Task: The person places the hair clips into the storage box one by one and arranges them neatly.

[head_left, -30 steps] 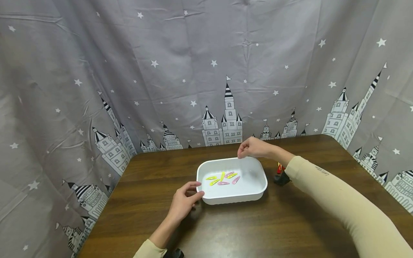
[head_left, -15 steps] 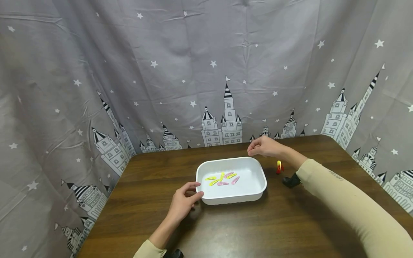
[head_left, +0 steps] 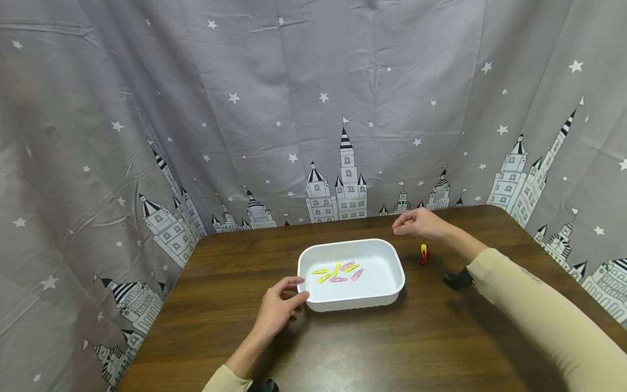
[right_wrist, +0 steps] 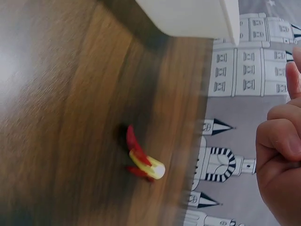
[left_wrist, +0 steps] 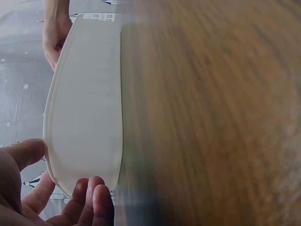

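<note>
A white plastic tray (head_left: 350,309) stands on the table, with several yellow and pink snap hair clips (head_left: 338,268) scattered inside. My left hand (head_left: 279,305) holds the tray's near left corner. Its thumb and fingers touch the rim and outer wall, as the left wrist view also shows. Beyond the tray's right end, my right hand (head_left: 422,224) hovers above the table with its fingers loosely bent and nothing visible between them. Below it lies a small heap of red and yellow hair clips (right_wrist: 144,163), blurred in the right wrist view.
The brown wooden table (head_left: 372,354) reaches back to a grey curtain (head_left: 254,109) printed with castles and stars. A black wrist device (head_left: 458,280) hangs under the right forearm. The red and yellow clips lie right of the tray.
My right hand has moved right, from above the tray's far rim to beyond its right end, and the red and yellow clips have come into fuller view. My left hand has stayed put.
</note>
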Motion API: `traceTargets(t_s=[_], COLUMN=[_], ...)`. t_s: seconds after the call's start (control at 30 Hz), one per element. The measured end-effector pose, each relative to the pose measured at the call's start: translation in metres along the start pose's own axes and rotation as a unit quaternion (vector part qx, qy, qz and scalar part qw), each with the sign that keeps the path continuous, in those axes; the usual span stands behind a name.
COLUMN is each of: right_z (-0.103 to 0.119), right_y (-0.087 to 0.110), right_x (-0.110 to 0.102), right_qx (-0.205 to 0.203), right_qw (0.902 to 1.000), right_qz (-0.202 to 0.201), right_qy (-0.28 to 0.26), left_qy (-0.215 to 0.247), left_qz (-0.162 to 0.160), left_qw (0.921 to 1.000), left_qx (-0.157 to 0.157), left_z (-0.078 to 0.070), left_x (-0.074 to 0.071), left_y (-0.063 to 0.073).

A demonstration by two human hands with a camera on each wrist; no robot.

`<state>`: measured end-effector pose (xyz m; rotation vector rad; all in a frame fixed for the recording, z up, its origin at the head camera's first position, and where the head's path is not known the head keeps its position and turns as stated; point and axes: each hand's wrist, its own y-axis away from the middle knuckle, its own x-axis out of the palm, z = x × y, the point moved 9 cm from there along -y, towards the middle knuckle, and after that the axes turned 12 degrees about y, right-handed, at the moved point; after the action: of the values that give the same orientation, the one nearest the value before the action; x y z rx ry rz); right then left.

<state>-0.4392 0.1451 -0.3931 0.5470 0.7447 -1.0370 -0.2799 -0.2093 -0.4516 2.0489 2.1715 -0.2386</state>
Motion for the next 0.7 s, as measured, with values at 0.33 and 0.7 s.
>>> traceTargets(t_s=[0.33,0.7], right_z=[-0.027,-0.054], right_y=[0.014,0.027], right_x=[-0.009,-0.008], right_qx=[0.027,0.054], right_qw=[0.9989,0.9953], right_qz=[-0.029,-0.036], right_qy=[-0.023,-0.072], left_qy=[0.000,0.003], left_qz=[0.001,0.001], left_qw=[1.0000,1.0000], left_qx=[-0.002,0.000], left_z=[0.000,0.000], left_x=[0.000,0.000], left_y=[0.001,0.001])
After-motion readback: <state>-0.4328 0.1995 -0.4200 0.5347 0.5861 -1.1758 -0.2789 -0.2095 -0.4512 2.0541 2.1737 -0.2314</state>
